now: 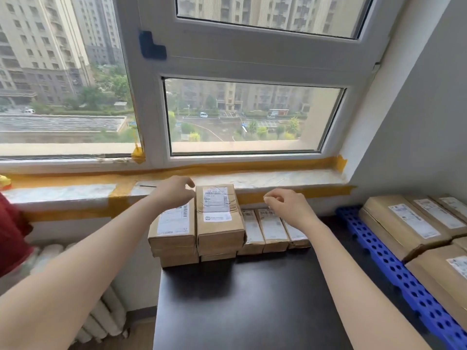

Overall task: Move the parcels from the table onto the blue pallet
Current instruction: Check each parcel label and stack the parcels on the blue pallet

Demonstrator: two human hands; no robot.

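Observation:
Brown cardboard parcels with white labels are stacked at the far end of the black table (247,299). The tallest stack's top parcel (218,213) stands in the middle, with a lower stack (173,233) to its left and a low row of parcels (273,229) to its right. My left hand (174,192) hovers at the top parcel's upper left corner, fingers apart, holding nothing. My right hand (288,205) hangs above the low row, fingers loosely curled and empty. The blue pallet (394,271) lies at the right and carries several parcels (406,223).
A window sill (278,179) edged with yellow tape runs just behind the stacks. A white radiator (106,314) stands below it at the left of the table. Red fabric (12,231) shows at the left edge. A grey wall rises behind the pallet.

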